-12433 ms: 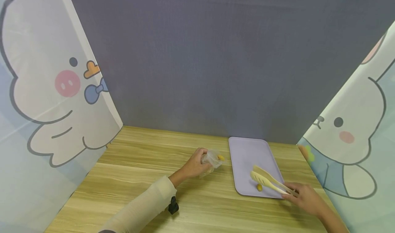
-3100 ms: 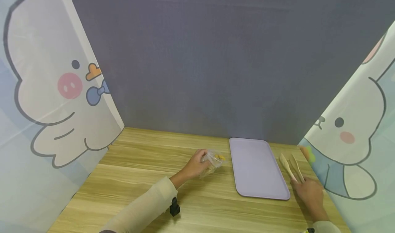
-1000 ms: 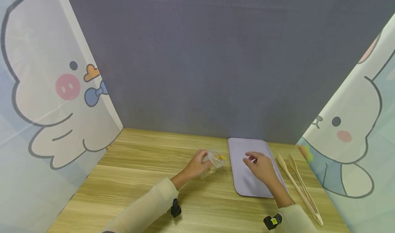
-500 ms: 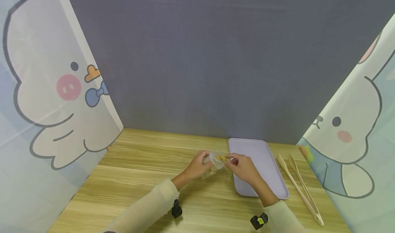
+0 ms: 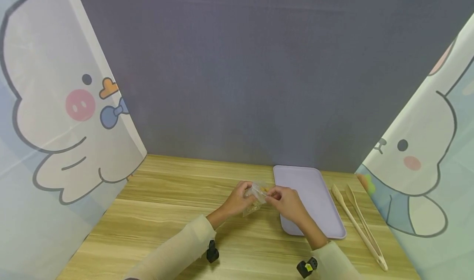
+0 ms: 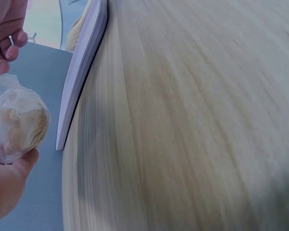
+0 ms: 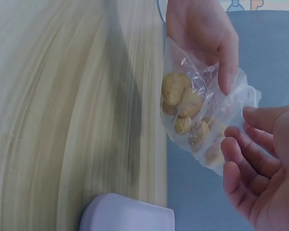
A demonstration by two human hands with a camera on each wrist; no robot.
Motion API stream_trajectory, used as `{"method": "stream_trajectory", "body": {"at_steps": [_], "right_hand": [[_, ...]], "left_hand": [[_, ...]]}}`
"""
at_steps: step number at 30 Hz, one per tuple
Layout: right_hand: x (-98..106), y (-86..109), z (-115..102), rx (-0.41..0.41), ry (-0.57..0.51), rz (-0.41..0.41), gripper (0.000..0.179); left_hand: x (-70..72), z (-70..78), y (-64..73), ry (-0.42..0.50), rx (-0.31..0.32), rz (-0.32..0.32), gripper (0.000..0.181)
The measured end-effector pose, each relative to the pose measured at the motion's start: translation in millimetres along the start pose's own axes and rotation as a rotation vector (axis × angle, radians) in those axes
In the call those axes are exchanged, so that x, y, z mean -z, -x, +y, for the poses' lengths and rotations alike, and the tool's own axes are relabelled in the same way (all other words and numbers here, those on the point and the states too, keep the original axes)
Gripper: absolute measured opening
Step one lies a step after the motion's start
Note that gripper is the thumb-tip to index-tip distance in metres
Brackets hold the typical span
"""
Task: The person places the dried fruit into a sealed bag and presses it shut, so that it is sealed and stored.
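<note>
My left hand (image 5: 234,201) grips a clear plastic bag (image 7: 217,103) above the table, thumb along its side. Inside lie several tan, wrinkled oval pieces (image 7: 190,103), their kind unclear; yellowish ones show near the bag's mouth in the head view. My right hand (image 5: 289,206) has come in from the right and pinches the edge of the bag's mouth between thumb and forefinger. In the right wrist view its other fingers (image 7: 243,159) curl loosely beside the bag. The left wrist view catches both hands at the left edge, the bag (image 6: 19,122) between them.
A lavender tray (image 5: 311,201) lies just right of the bag, partly under my right forearm. Farther right, pale tongs (image 5: 361,230) rest spread on the wood-grain table (image 5: 177,181). A grey panel (image 5: 237,74) stands behind, with cartoon-printed sheets on both sides.
Earlier my right hand held the tongs over the tray beside a small yellow-brown piece; that piece has left the tray. The tongs were laid down, and my right hand moved left to the bag.
</note>
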State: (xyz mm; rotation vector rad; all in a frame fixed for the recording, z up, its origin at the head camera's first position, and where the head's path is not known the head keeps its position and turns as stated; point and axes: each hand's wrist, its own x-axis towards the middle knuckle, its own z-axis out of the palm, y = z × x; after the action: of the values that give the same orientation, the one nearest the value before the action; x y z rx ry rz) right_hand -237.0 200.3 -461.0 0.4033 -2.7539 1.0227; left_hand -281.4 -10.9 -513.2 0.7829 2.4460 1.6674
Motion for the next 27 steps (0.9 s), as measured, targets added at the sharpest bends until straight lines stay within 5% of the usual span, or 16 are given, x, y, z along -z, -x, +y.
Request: {"method": "stream_trajectory", "body": {"at_steps": [6, 18, 23, 27], "right_hand": [[2.7, -1.9, -3.0, 0.065, -0.012, 0.100, 0.010], [14.2, -7.7, -5.6, 0.199, -0.015, 0.170, 0.008], [20.9, -10.6, -5.6, 0.237, -0.020, 0.192, 0.008], [28.3, -12.6, -6.1, 0.264, -0.027, 0.178, 0.009]], "left_hand": [[0.2, -0.1, 1.5, 0.041, 0.019, -0.022, 0.048], [1.6, -2.1, 7.4, 0.075, -0.002, -0.185, 0.089], [5.2, -1.4, 11.1, 0.000, 0.055, -0.215, 0.101], [8.4, -2.1, 11.3, -0.064, 0.074, -0.212, 0.090]]}}
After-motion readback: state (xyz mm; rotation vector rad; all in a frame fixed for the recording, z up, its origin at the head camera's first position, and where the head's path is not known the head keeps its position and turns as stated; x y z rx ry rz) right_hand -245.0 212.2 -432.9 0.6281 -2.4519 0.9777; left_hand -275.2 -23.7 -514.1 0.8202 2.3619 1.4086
